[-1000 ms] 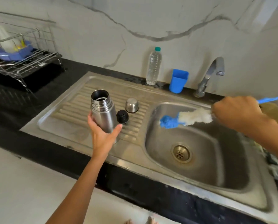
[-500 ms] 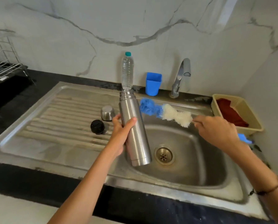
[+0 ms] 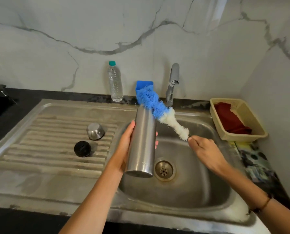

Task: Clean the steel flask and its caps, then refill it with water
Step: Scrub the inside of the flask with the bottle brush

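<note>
Steel flask (image 3: 143, 142), capless, gripped by left hand (image 3: 124, 149) over sink (image 3: 200, 191).

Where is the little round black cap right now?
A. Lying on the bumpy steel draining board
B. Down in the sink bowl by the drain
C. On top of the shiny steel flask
A: the small round black cap lies on the ribbed steel draining board, apart from the flask.

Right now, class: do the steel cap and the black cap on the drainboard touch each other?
Apart. The head view shows ribbed drainboard between steel cap and black cap.
</note>
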`<state>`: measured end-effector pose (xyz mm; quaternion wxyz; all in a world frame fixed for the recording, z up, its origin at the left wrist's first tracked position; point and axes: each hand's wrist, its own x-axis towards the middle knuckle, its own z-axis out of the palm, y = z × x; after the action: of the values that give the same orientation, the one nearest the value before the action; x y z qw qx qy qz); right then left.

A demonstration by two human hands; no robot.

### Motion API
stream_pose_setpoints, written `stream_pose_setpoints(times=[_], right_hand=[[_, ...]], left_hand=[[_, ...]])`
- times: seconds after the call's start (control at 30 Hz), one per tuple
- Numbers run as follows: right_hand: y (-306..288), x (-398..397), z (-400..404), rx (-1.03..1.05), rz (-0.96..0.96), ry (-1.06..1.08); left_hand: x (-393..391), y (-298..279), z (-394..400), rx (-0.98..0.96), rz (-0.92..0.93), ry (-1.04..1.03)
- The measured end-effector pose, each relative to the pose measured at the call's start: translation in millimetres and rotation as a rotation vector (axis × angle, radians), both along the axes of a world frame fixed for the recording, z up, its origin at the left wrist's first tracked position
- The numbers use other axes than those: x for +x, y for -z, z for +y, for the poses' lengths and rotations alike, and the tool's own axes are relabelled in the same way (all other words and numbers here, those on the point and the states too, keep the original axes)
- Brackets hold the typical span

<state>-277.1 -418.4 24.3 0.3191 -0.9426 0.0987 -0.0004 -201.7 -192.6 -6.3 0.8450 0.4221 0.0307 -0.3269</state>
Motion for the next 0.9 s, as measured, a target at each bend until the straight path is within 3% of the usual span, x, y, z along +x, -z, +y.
stream_pose_setpoints(times=[0.23, 0.3, 0.4, 0.5, 0.6, 0.67, 0.77, 0.9], right_hand=[[22, -43, 13, -0.112, 0.1, -0.146], [22, -28, 11, -0.121, 0.09, -0.113], [11, 19, 5, -0.086, 0.057, -0.012], [13, 29, 0, -0.106, 0.008, -0.063], [31, -22, 8, -0.058, -0.001, -0.206], [41, -44, 8, -0.014, 0.02, -0.241], [47, -8, 1, -0.074, -0.008, -0.181], [42, 49, -17, -0.065, 0.016, -0.014]], left_hand=[[33, -6, 8, 0.24, -0.194, -0.152], [39, 0, 8, 0.21, -0.111, -0.111], [29, 4, 8, 0.006, -0.01, 0.044], [27, 8, 8, -0.011, -0.01, 0.058], [38, 13, 11, 0.17, -0.115, -0.136], [48, 19, 15, 0.207, -0.057, -0.227], [41, 24, 13, 0.105, 0.022, -0.069], [22, 17, 4, -0.217, 0.159, 0.074]])
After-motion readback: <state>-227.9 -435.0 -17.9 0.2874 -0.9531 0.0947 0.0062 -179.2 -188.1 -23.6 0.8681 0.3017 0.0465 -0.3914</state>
